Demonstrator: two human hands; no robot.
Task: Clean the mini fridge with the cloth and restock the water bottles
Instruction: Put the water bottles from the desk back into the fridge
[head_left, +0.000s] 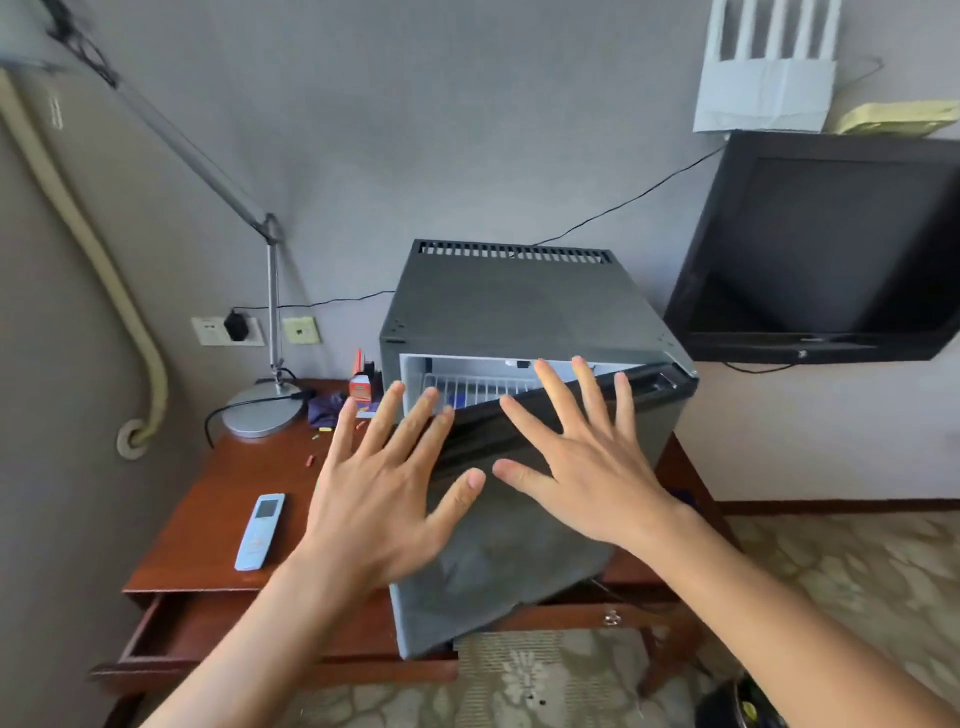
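A dark grey mini fridge (519, 306) stands on a wooden desk. Its door (498, 571) hangs partly open, swung out toward me. Through the gap I see the white inside and a wire shelf (478, 387) with something blue below it. My left hand (384, 483) and my right hand (582, 457) are both held up in front of the door with fingers spread wide, holding nothing. I cannot tell whether they touch the door. A purple cloth (324, 408) lies crumpled on the desk by the lamp base. No water bottle shows plainly.
The wooden desk (228, 493) has an open drawer (156, 623) at its front left. On it are a desk lamp (262, 410), a pale blue remote (260, 530) and small boxes (361, 384). A black TV (826, 249) hangs on the wall to the right.
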